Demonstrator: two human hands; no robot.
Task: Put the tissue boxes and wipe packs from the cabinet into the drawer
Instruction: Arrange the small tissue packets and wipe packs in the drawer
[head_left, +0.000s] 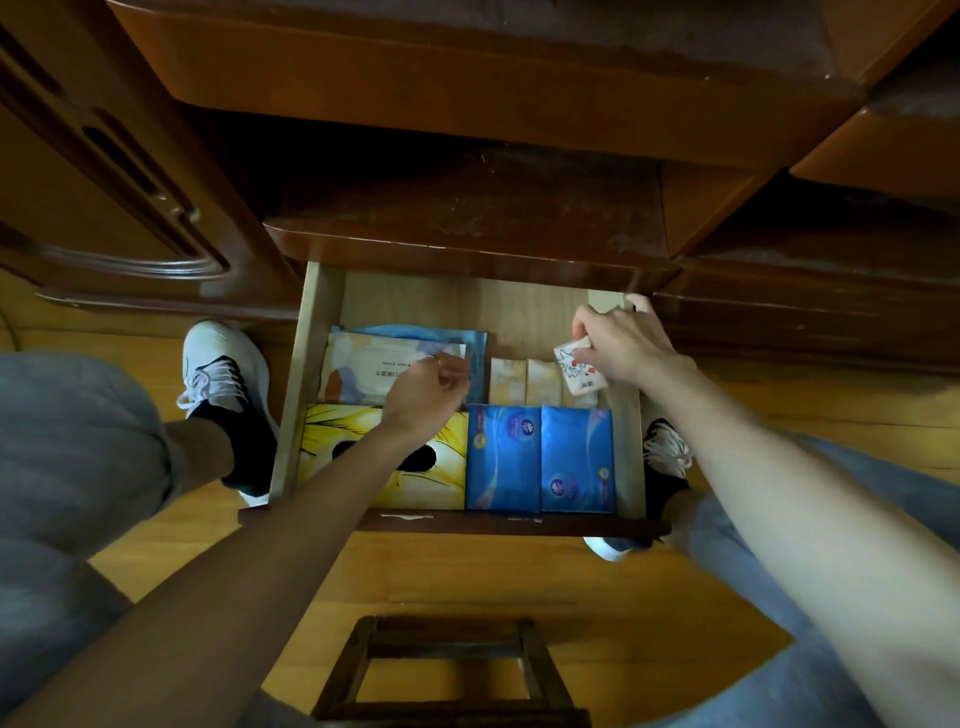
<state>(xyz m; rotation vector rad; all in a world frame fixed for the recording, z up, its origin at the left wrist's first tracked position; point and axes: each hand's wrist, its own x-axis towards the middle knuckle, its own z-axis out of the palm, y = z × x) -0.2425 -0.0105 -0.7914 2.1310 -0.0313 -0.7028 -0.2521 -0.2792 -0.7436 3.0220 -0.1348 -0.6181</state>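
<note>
The wooden drawer (306, 364) stands pulled out below the cabinet. Inside lie a yellow tissue box (337, 431) at the front left, two blue tissue packs (501, 457) side by side at the front right, and flat wipe packs (363, 364) at the back left. Small beige tissue packs (524, 382) stand in a row at the back right. My right hand (623, 343) holds a small white pack with a red drawing (574, 371) over that row. My left hand (426, 389) hovers over the wipe packs with its fingers curled, nothing visibly in it.
The dark cabinet shelf (467, 197) above the drawer looks bare. A cabinet door (104, 182) is at the left. My feet in white and black shoes (218, 374) flank the drawer on the wooden floor. A dark wooden stool (447, 670) stands between my knees.
</note>
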